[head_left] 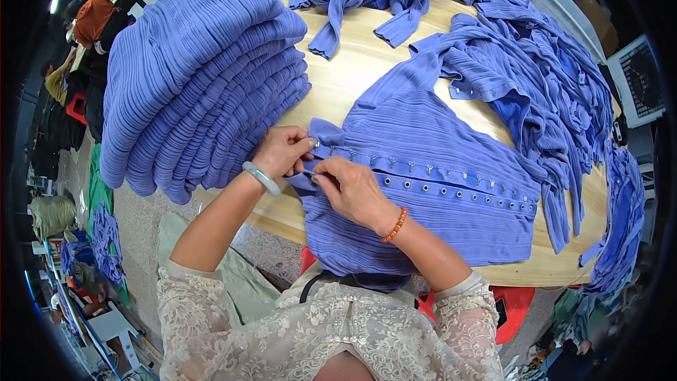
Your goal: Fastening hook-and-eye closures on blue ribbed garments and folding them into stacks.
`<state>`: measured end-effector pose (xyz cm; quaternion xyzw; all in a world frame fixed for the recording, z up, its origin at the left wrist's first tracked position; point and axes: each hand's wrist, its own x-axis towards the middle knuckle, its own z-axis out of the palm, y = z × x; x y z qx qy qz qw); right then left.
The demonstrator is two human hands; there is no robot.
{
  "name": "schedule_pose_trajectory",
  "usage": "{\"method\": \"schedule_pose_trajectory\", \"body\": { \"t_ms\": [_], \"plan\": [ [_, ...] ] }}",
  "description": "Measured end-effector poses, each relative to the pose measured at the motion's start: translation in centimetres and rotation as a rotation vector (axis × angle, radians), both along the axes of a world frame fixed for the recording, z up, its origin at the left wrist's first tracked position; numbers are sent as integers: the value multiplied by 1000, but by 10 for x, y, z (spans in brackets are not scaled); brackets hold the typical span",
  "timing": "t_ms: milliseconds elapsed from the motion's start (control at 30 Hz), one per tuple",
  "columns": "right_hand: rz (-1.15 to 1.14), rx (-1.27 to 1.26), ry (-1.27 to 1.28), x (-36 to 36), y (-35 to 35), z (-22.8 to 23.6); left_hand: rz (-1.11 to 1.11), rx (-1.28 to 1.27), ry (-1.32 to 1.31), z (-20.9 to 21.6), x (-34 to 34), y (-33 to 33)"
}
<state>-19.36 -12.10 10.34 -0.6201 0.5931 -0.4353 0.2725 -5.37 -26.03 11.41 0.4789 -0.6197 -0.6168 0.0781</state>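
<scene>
Both hands pinching the garment (423,169) placket end: left hand (281,152), right hand (349,190). Soft, light knit, probably stretchy; grip the stiffer placket.

Dressed in a cream lace blouse (331,331) with floral openwork and short scalloped sleeves ending above the elbows. On the left wrist, a smooth pale green bangle (261,178); on the right wrist, a bracelet of small orange-red beads (395,225). Forearms otherwise bare. A dark strap across the chest.
</scene>
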Motion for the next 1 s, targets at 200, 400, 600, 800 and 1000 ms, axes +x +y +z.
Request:
{"method": "schedule_pose_trajectory", "body": {
  "t_ms": [200, 400, 600, 800, 1000],
  "plan": [
    [-106, -30, -33, -5, -16, -4, -45, -156, 87, -4, 1, -2],
    [-220, 48, -73, -8, -33, -1, -139, -211, 137, -9, 9, -8],
    [-258, 166, -233, -11, -41, -6, -186, -176, 243, -17, 13, -13],
    [-178, 337, -402, -19, -46, -2, -173, -63, 249, -12, 14, -13],
    [-148, 478, -568, -24, -47, 8, -157, -28, 284, -7, 15, -10]
  ]
}}
